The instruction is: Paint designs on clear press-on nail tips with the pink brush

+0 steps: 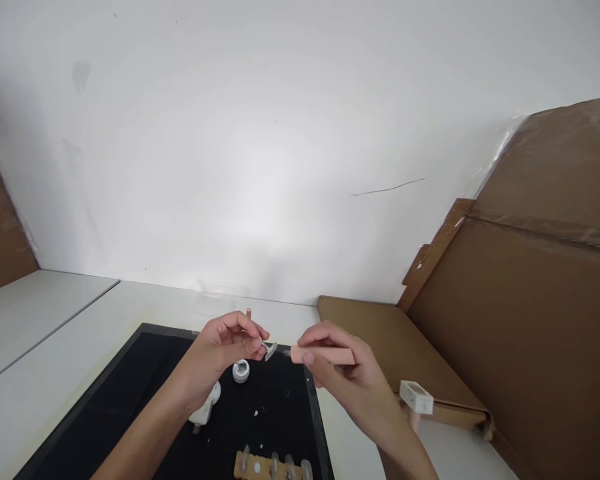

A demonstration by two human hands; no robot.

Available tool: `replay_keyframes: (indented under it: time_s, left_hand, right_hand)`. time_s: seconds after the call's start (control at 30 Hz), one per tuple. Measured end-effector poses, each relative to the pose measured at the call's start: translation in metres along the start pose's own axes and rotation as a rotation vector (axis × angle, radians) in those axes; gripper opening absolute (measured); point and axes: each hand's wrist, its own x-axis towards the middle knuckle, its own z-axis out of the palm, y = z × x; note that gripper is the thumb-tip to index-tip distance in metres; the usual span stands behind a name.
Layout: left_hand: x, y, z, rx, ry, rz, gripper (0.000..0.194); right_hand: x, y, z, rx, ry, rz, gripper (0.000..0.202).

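Between the thumb and fingers of my left hand is a small whitish piece with a flared end, pointing right. A short peach-coloured stick end shows behind those fingers; I cannot tell whether they hold it. My right hand grips a peach-coloured rectangular bar, held nearly level. A blurred greyish tip, perhaps bristles, sticks out of its left end toward the whitish piece, with a small gap between them. Both hands are above the black mat's far edge. Just below the left fingers stands a small round white jar with grey contents.
On the black mat lie a white device, partly behind my left forearm, and a yellowish wooden strip bearing several translucent pieces. A white rectangular holder stands beyond my right wrist. Cardboard walls the right side; a white wall rises behind.
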Motion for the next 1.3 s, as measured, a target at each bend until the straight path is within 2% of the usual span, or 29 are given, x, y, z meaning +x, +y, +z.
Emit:
replay_keyframes:
  time_s: [0.1, 0.23, 0.43, 0.63, 0.8, 1.0, 1.2, 1.3]
  left_hand:
    - [-0.0004, -0.0002, 0.0005, 0.003, -0.011, 0.001, 0.021]
    - [-0.0015, -0.0005, 0.0008, 0.012, -0.013, 0.001, 0.02]
    - [-0.0001, -0.0018, 0.0028, 0.008, -0.017, 0.0, 0.02]
    - [-0.0014, -0.0032, 0.0035, 0.013, -0.016, 0.007, 0.02]
    - [-0.0016, -0.0014, 0.0038, 0.023, -0.023, 0.009, 0.02]
    - [-0.0025, -0.0018, 0.0053, 0.006, -0.02, 0.011, 0.021]
    - [-0.0023, -0.0006, 0.0058, 0.022, -0.015, 0.015, 0.021]
    - [-0.0034, -0.0009, 0.0051, 0.017, -0.024, 0.019, 0.02]
  right_hand:
    - [0.0006, 0.0014, -0.0002, 0.009, -0.016, 0.014, 0.022]
    - [0.0015, 0.0013, -0.0013, 0.01, 0.058, 0.017, 0.02]
    - [-0.0003, -0.0005, 0.0002, 0.03, -0.025, 0.041, 0.022]
    - [0.0019, 0.0026, -0.0014, 0.033, 0.064, 0.062, 0.022]
    - [0.0001, -0.0026, 0.0013, 0.059, -0.001, 0.088, 0.026]
    - [0.0037, 0.0005, 0.0008, 0.082, 0.097, 0.117, 0.025]
    - [0.0011, -0.0018, 0.0021, 0.098, 0.029, 0.127, 0.028]
    - [0.0027, 0.0011, 0.0021, 0.094, 0.062, 0.127, 0.026]
